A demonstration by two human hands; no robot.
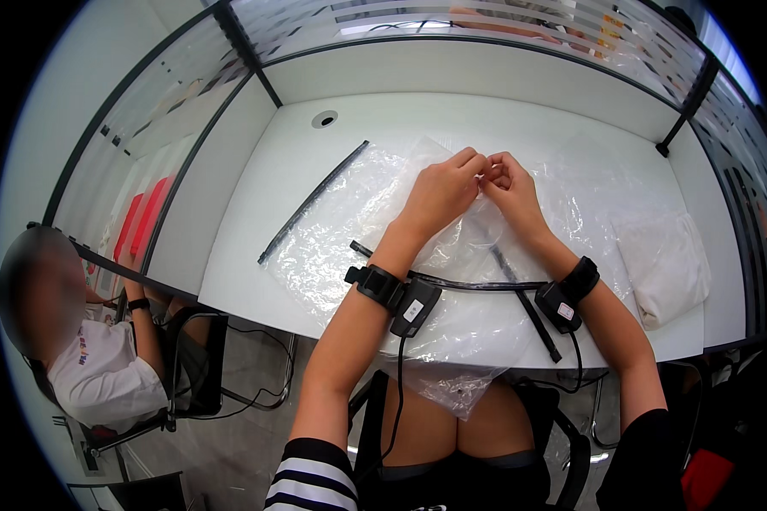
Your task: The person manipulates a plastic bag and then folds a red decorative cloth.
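Observation:
My left hand (442,190) and my right hand (513,195) meet over the desk, fingertips close together and pinching the clear plastic of a bag (463,233). The exact pinch point is partly hidden by the fingers. A black zip strip (479,284) runs across this plastic, between my forearms. To the left lies another clear plastic bag (323,233) with a black zip strip (313,201) along its far left side. A further dark strip (537,326) slants under the plastic towards the desk's front edge. One plastic corner (457,396) hangs over that edge above my thighs.
A folded white cloth item (668,274) lies at the right, with more clear plastic beside it. Low partitions (473,70) enclose the white desk (243,255). Both wrists carry strapped black devices with cables. A person (115,364) sits beyond the left partition.

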